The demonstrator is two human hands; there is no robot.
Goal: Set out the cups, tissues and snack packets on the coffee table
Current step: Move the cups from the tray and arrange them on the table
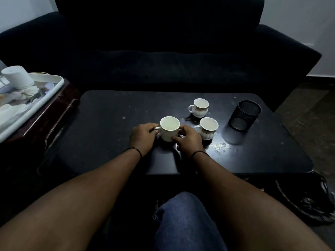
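Three white cups stand on the dark coffee table [101,134]. The nearest cup [169,128] is upright in the middle, with its handle to the left. My left hand [143,137] holds that handle, and my right hand [189,137] wraps the cup's right side. A second cup [208,128] with a patterned band sits just right of my right hand. The third cup [199,107] stands behind it. No tissues or snack packets can be made out on the table.
A black mesh holder [243,115] stands at the table's right. A white tray [45,98] on a dark wooden side table at the left carries an upturned white cup [17,77] and pale items. A dark sofa [163,51] runs behind the table. My knee [184,221] is below.
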